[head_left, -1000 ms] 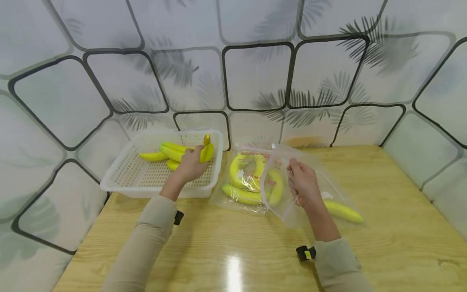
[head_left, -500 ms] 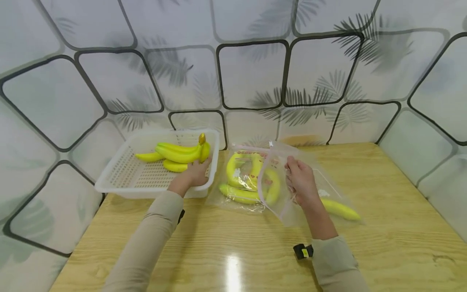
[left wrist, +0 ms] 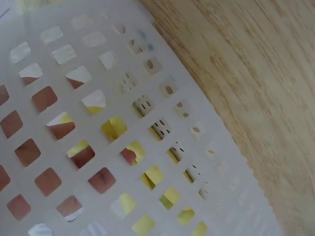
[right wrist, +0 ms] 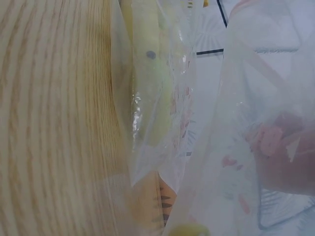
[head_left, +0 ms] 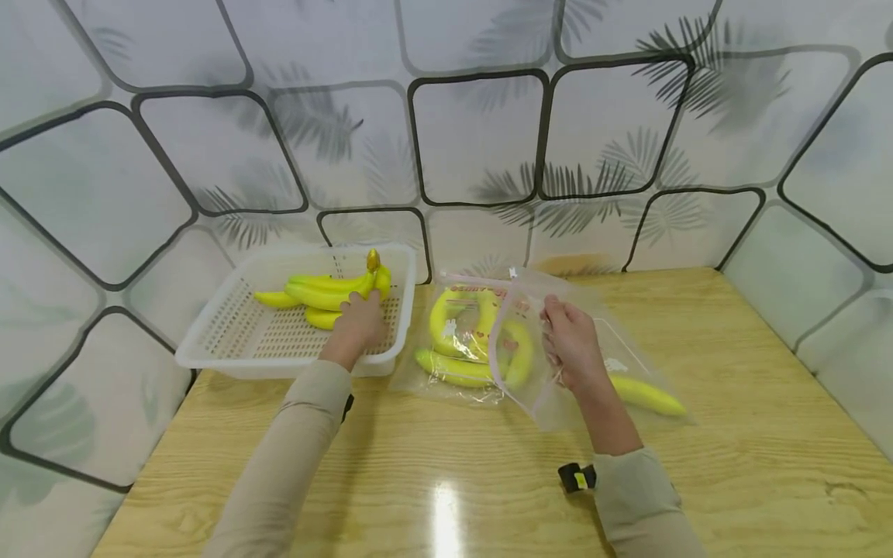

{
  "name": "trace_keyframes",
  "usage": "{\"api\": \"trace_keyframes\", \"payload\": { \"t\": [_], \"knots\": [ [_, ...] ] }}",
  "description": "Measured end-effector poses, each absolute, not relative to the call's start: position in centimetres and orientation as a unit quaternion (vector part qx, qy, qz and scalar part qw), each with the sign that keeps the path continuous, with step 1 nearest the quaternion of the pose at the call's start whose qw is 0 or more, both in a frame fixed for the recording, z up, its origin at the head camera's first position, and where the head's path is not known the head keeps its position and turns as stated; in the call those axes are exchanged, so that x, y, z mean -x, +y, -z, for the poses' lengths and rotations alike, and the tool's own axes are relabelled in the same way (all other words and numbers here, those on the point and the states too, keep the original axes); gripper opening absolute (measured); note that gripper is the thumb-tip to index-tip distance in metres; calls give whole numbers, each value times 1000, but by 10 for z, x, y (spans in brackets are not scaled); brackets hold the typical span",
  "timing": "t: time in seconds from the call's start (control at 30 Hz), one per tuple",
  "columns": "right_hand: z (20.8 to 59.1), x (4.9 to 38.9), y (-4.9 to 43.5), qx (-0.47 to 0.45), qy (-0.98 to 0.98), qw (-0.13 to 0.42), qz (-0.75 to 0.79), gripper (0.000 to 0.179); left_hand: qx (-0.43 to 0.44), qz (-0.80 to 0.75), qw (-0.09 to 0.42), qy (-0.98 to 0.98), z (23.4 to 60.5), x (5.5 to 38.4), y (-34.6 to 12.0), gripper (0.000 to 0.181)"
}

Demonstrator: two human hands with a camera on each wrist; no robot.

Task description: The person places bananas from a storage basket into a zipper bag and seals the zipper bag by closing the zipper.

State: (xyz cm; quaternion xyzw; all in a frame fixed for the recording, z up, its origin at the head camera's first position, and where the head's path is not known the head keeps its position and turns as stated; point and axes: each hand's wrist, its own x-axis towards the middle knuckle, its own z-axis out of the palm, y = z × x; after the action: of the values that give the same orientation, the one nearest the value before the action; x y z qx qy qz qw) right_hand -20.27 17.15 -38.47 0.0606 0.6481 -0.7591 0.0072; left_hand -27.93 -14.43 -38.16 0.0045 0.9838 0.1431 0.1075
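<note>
A white perforated basket [head_left: 209, 355] at the left holds a bunch of yellow bananas [head_left: 322, 294] with a brown stem. Inside its right part my left hand [head_left: 357, 325] grips the bunch from the near side below the stem; some fingertips are hidden. Through the basket wall's holes, the left wrist view shows bits of the hand and bananas. My right hand [head_left: 575, 341] pinches the film of a clear plastic bag [head_left: 540, 387] with a pink-edged mouth. Through film at the right shows a single banana [head_left: 649, 395].
Left of the right hand lies clear printed film [head_left: 456, 394] over several bananas [head_left: 456, 369], partly overlapped by the pink-edged mouth; whether this is a separate bag, I cannot tell. A wooden table [head_left: 446, 457] lies beneath everything. Patterned fabric [head_left: 481, 139] walls the back and sides.
My left hand has shifted from the bunch's top near the stem down to its near side. The bunch has slid slightly left in the basket. The right hand keeps its hold.
</note>
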Motion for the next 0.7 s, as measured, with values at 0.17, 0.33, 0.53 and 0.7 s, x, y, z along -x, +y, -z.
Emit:
{"api": "trace_keyframes", "payload": {
  "t": [0.17, 0.33, 0.53, 0.7],
  "knots": [
    [383, 202, 171, -63, 637, 7, 768, 37, 33, -164, 108, 980, 380, 277, -145, 58],
    [382, 202, 171, -65, 639, 6, 767, 36, 56, -159, 120, 978, 378, 276, -145, 58],
    [381, 200, 171, -70, 638, 8, 767, 34, 74, -160, 111, 978, 379, 272, -145, 57],
    [381, 200, 170, -68, 631, 7, 773, 34, 90, -166, 80, 979, 380, 270, -146, 59]
  ]
}}
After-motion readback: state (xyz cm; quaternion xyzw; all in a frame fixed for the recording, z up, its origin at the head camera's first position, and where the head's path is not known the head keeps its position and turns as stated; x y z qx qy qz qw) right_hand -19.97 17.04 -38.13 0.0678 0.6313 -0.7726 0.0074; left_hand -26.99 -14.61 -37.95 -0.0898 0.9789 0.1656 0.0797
